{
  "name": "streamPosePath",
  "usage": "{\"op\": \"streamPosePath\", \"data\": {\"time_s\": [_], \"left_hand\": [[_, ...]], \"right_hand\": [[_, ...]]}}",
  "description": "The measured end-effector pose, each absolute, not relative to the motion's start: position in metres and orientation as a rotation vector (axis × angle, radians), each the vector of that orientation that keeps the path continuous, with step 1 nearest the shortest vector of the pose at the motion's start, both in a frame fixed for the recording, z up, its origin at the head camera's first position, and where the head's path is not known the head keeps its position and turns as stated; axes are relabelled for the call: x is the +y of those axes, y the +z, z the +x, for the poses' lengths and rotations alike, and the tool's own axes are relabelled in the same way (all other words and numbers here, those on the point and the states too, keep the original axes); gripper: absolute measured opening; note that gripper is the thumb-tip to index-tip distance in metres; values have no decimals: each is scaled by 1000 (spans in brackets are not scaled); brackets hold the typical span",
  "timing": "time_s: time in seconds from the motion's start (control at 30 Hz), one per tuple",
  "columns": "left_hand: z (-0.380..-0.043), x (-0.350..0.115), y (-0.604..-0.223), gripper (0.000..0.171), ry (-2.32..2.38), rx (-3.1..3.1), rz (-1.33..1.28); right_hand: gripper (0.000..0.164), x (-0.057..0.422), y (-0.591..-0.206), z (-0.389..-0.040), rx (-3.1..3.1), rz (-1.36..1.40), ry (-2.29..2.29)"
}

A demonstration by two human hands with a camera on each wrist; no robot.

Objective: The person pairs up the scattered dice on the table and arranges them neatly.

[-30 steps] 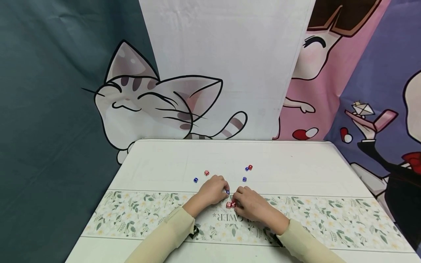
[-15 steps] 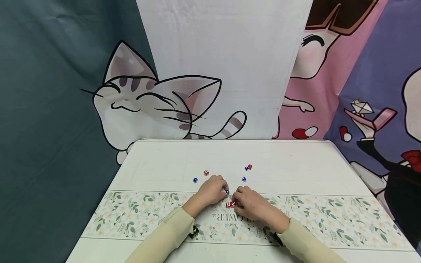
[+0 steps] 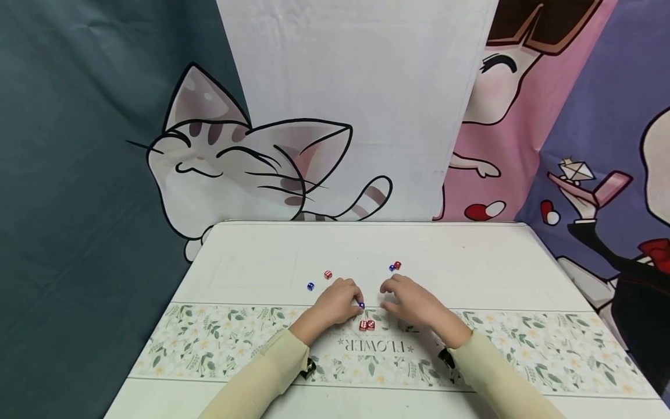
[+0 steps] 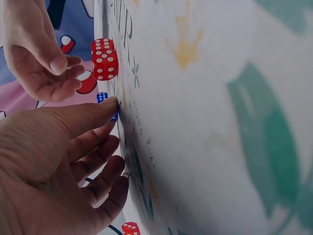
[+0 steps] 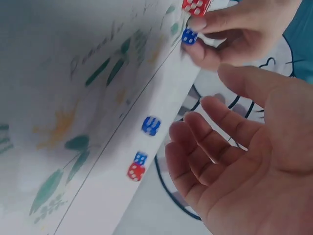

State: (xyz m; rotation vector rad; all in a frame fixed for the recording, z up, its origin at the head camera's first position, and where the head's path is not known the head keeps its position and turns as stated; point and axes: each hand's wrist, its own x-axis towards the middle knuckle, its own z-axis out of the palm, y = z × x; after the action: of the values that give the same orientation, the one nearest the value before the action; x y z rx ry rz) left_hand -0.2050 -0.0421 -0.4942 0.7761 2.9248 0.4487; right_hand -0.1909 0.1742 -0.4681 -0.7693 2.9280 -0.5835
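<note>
My left hand (image 3: 339, 301) pinches a blue die (image 3: 362, 305) between thumb and fingertips, down at the table. Just nearer to me, two red dice (image 3: 367, 326) sit side by side on the printed strip. My right hand (image 3: 416, 299) is over the table to the right, fingers loosely bent and apart, with nothing in its grasp. In the right wrist view a lone blue die (image 5: 151, 126) lies close to its fingertips; the hand hides that die in the head view. Farther back, a blue die (image 3: 392, 268) and a red die (image 3: 398, 265) lie together.
To the left of the left hand lie a red die (image 3: 328, 274) and a blue die (image 3: 310, 286). The white table (image 3: 251, 256) carries a flowered strip (image 3: 209, 343) with lettering. A cloth backdrop with a cartoon cat (image 3: 230, 157) hangs behind its far edge.
My right hand has let go of the right-hand red die and moved away and to the right, over the lone blue die. My left hand stays in place with its die.
</note>
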Motion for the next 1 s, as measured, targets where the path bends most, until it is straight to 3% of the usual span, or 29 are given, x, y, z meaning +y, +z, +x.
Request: {"op": "streamPosePath", "data": {"time_s": [0.6, 1.0], "left_hand": [[-208, -43, -498, 14, 471, 2921, 787], [-208, -43, -497, 15, 487, 2917, 780]], "right_hand": [[30, 181, -482, -220, 2961, -498, -567], [16, 180, -492, -233, 2964, -422, -521]]}}
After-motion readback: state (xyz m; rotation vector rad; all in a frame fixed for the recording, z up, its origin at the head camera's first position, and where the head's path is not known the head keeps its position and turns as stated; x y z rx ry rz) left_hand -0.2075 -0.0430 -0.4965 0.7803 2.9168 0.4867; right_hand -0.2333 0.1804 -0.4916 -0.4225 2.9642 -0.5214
